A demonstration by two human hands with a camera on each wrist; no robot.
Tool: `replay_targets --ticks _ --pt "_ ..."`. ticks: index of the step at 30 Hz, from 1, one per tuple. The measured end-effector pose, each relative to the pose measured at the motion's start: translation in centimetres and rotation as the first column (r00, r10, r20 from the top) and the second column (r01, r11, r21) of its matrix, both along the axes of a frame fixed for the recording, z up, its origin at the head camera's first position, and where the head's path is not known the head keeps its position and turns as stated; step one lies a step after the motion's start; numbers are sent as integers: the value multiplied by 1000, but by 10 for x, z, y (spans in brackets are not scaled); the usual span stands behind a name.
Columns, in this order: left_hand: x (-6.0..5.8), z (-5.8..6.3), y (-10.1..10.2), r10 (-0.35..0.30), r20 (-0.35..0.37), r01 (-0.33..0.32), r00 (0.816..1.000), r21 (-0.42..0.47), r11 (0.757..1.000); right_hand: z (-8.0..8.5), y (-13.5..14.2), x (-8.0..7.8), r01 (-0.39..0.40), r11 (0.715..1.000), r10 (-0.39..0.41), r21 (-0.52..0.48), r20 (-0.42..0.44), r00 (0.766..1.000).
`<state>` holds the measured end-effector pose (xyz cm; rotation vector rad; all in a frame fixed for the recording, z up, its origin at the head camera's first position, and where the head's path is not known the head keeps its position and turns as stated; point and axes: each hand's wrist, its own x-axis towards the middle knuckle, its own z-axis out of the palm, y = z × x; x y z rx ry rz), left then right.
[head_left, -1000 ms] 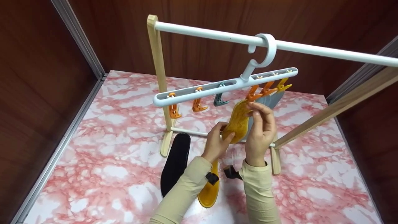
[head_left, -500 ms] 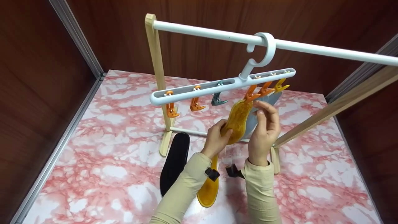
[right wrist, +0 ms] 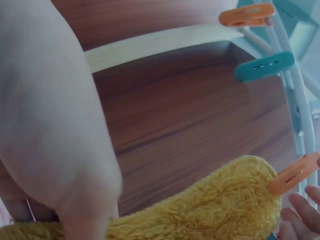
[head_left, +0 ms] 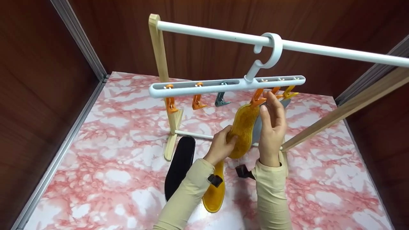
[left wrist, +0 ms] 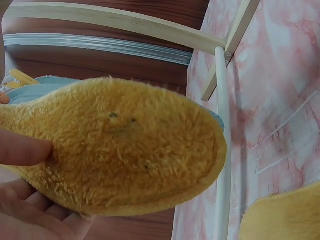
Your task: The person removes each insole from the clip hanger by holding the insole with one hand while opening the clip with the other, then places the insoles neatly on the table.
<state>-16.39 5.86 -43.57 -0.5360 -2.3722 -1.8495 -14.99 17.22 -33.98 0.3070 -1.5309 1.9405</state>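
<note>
A fuzzy yellow insole [head_left: 243, 127] hangs with its upper tip in the jaws of an orange clip [head_left: 258, 99] on a white hanger [head_left: 198, 88]. My left hand [head_left: 220, 143] holds its lower part, thumb on the fuzzy face; the left wrist view shows the insole's rounded end [left wrist: 150, 145] close up. My right hand [head_left: 273, 127] is raised beside the orange clip, thumb and forefinger apart, fingertips right at the clip's handle. In the right wrist view, the insole's tip [right wrist: 245, 195] sits in the clip [right wrist: 295, 174], with fingertips [right wrist: 299, 204] beside it.
The hanger hooks over a white rod [head_left: 211, 33] on a wooden stand. Other clips, including a teal clip [head_left: 221, 99], hang to the left. A grey-blue piece [head_left: 256, 131] hangs behind the yellow insole. A black insole [head_left: 180, 166] and another yellow insole [head_left: 214, 198] lie on the pink-marbled surface.
My right hand has let go of the insole's edge and moved up beside the clip. The hanger has swung more level, its right end lower. My left hand keeps its hold on the insole.
</note>
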Motion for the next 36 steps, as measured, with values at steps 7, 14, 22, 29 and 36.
replay_targets --ticks 7,14,22,29,36 --pt "3 -2 -3 -52 1 52 999 -7 999 8 5 -1 -94 992 102 -82 100 990" --pt "6 -2 -6 -111 16 111 994 -8 994 11 5 -4 -107 988 122 -108 148 981" --pt "7 5 -6 -171 -17 171 985 -23 985 17 2 -3 -100 990 113 -102 131 985" --pt "9 10 -3 -194 -18 194 981 -8 981 18 1 -2 -118 986 129 -120 89 988" --pt "11 19 -3 -185 -72 188 980 44 981 17 1 -3 -189 973 193 -130 20 981"
